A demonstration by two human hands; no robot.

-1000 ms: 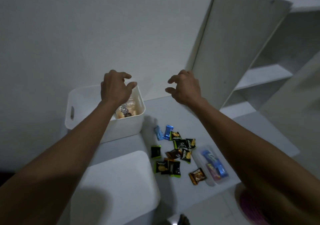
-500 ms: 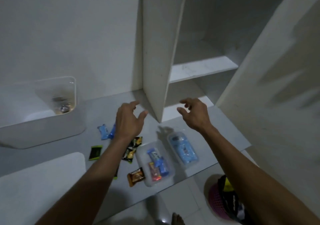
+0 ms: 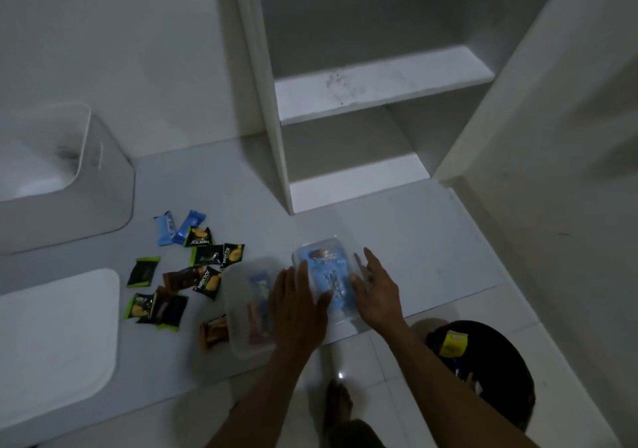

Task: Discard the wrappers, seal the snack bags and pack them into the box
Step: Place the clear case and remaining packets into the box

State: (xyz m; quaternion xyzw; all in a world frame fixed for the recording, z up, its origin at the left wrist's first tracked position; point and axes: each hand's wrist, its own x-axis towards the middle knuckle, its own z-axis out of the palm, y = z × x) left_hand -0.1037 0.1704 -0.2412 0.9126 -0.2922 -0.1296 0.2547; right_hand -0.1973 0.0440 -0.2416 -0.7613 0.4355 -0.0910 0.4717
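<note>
White walls and an open white shelf unit back a pale grey worktop. Near its front edge lies a clear plastic container with blue snack packs. The left hand rests its spread fingers over the container's left side, while the right hand comes in at its right side, fingers straight; neither grip is yet curled round it. A second clear plastic tub sits just left, with loose black-and-green and blue snack packets beyond. The white rounded storage box stands at the back left corner. I judge that a grasp from both sides, keeping it level, would work best.
</note>
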